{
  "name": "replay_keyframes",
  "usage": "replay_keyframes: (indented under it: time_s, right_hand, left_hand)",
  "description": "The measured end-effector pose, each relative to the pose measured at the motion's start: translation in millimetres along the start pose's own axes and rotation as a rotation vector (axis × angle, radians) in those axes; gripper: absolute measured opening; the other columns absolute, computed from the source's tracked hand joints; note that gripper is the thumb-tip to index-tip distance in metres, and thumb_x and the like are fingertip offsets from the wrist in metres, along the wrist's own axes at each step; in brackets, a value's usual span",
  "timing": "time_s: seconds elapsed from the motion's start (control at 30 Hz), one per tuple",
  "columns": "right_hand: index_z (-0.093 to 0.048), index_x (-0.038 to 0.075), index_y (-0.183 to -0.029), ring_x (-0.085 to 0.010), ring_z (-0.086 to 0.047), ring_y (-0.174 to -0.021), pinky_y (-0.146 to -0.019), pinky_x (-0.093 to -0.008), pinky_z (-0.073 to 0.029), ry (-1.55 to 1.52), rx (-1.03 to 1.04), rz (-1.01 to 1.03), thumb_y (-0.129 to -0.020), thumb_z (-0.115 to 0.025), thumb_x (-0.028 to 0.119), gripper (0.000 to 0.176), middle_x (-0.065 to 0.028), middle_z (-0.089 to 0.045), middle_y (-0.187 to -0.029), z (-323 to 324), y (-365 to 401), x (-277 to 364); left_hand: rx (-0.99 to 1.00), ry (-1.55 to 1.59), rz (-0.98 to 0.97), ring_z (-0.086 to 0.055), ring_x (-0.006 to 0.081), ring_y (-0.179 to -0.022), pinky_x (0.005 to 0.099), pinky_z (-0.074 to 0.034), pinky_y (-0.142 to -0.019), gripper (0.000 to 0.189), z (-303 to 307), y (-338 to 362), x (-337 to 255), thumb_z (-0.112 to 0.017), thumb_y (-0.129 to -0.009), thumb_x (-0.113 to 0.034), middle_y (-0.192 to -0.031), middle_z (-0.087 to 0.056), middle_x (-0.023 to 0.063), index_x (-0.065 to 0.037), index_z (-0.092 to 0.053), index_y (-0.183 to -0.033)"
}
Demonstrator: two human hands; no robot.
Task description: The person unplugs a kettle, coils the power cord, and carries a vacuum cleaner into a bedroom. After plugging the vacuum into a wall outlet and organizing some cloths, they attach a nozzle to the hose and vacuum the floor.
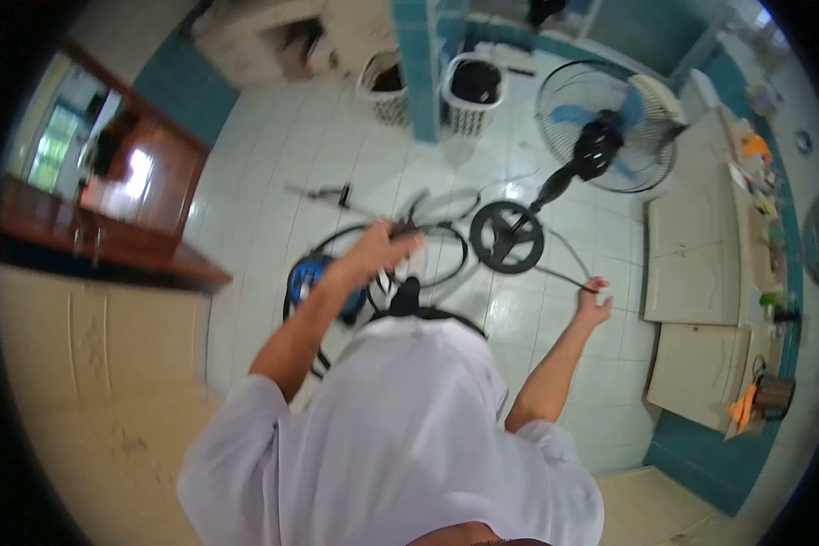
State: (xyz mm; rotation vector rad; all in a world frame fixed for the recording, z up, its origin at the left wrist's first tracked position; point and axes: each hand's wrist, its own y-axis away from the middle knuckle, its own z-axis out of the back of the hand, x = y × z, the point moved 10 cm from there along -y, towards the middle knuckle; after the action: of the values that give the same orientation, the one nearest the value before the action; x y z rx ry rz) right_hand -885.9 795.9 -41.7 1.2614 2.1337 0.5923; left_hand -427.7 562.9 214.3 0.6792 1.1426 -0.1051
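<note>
My left hand [378,253] is closed around a dark part of a black vacuum hose [465,257]; slight blur hides its exact shape. The hose loops over the floor in front of me. Below that forearm, a blue and black vacuum cleaner [306,277] stands partly covered. Off to the right, my right hand [594,305] pinches a thin black cord [564,277] that runs in a loop by the fan's round base. The standing fan [597,146] has a black round base [507,237], a dark pole and blue blades in a wire cage.
On the white tiled floor [273,155] lies a black floor tool [329,194]. Two laundry baskets [472,109] flank a teal tiled pillar [419,82]. Cream cabinets [696,246] line the right, and a wooden counter edge [187,261] juts in from the left.
</note>
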Motion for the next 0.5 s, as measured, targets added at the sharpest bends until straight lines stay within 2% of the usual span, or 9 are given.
replay_keyframes:
  time_s: [0.07,0.13,0.17,0.2,0.3,0.37,0.43,0.47,0.5]
  right_hand:
    - [-0.049,-0.002,-0.099,-0.0202,-0.051,-0.062,-0.06,-0.0351,-0.048,-0.001,0.036,0.012,-0.098,-0.049,0.027,0.029,-0.0112,-0.057,-0.084,9.7,-30.2,64.1]
    - [-0.049,0.0,-0.095,-0.018,-0.046,-0.057,-0.055,-0.0327,-0.043,0.144,0.005,0.003,-0.1,-0.046,0.026,0.027,-0.008,-0.053,-0.078,19.9,-46.3,105.7]
    - [-0.048,0.001,-0.092,-0.0158,-0.042,-0.051,-0.049,-0.0303,-0.039,0.245,0.0,0.003,-0.101,-0.043,0.026,0.027,-0.0049,-0.049,-0.072,16.7,-32.4,101.2]
    - [-0.052,0.0,-0.098,-0.0139,-0.037,-0.047,-0.047,-0.0286,-0.038,0.381,-0.003,0.015,-0.105,-0.037,0.025,0.03,-0.0022,-0.041,-0.063,5.3,-19.1,100.0]
    - [-0.055,-0.002,-0.108,-0.0132,-0.035,-0.047,-0.045,-0.0284,-0.036,0.399,0.033,0.168,-0.107,-0.033,0.028,0.036,-0.0011,-0.036,-0.061,-14.5,6.8,117.2]
    - [-0.055,-0.003,-0.119,-0.0129,-0.033,-0.047,-0.045,-0.0282,-0.033,0.407,0.02,0.226,-0.108,-0.031,0.032,0.043,-0.0004,-0.035,-0.061,-21.7,19.2,130.0]
    - [-0.053,-0.002,-0.101,-0.013,-0.03,-0.046,-0.044,-0.0284,-0.031,0.661,-0.008,0.195,-0.108,-0.03,0.032,0.042,0.0006,-0.033,-0.06,-28.0,23.2,127.1]
    - [-0.053,-0.002,-0.101,-0.013,-0.03,-0.046,-0.044,-0.0284,-0.031,0.666,-0.007,0.192,-0.108,-0.03,0.032,0.042,0.0006,-0.033,-0.06,-27.4,23.0,121.7]
    - [-0.044,0.003,-0.093,-0.0137,-0.029,-0.047,-0.043,-0.0287,-0.03,0.756,-0.019,0.17,-0.108,-0.028,0.031,0.036,-0.0006,-0.033,-0.061,-22.5,23.0,115.5]
  left_hand:
    - [-0.119,0.229,-0.012,-0.041,0.004,-0.052,0.0223,-0.033,-0.047,0.03,63.0,9.3,11.5,-0.077,-0.086,-0.034,-0.064,-0.049,-0.007,-0.006,-0.064,-0.087]
    - [-0.175,0.567,-0.085,-0.034,0.0028,-0.048,0.0227,-0.027,-0.045,0.025,112.1,15.6,28.5,-0.073,-0.091,-0.029,-0.059,-0.042,-0.009,-0.011,-0.061,-0.08]
    - [-0.297,0.529,-0.075,-0.034,0.0036,-0.047,0.0215,-0.027,-0.045,0.027,136.7,24.0,35.3,-0.074,-0.091,-0.031,-0.057,-0.04,-0.0091,-0.012,-0.059,-0.079]
    - [-0.396,0.543,-0.053,-0.033,0.0032,-0.047,0.022,-0.029,-0.047,0.03,151.9,32.7,42.4,-0.067,-0.096,-0.031,-0.057,-0.039,-0.0091,-0.016,-0.053,-0.075]
    - [-0.503,0.857,-0.135,-0.034,0.0039,-0.05,0.0218,-0.031,-0.053,0.029,195.4,44.6,82.4,-0.065,-0.098,-0.033,-0.057,-0.036,-0.0105,-0.017,-0.053,-0.077]
    - [-0.62,0.816,-0.176,-0.034,0.0044,-0.052,0.0227,-0.033,-0.056,0.028,223.9,64.5,92.4,-0.064,-0.098,-0.035,-0.057,-0.036,-0.0106,-0.017,-0.053,-0.079]
    - [-0.634,0.82,-0.155,-0.036,0.0045,-0.052,0.0233,-0.034,-0.058,0.027,230.4,68.7,102.0,-0.064,-0.098,-0.035,-0.057,-0.036,-0.0102,-0.017,-0.054,-0.08]
    - [-0.636,0.784,-0.105,-0.037,0.0047,-0.053,0.0231,-0.034,-0.058,0.026,227.5,69.1,106.2,-0.065,-0.098,-0.035,-0.058,-0.037,-0.0103,-0.017,-0.055,-0.081]
    - [-0.635,0.747,-0.051,-0.038,0.0049,-0.054,0.0229,-0.034,-0.058,0.025,222.3,69.6,111.1,-0.065,-0.098,-0.034,-0.058,-0.038,-0.0104,-0.016,-0.056,-0.082]
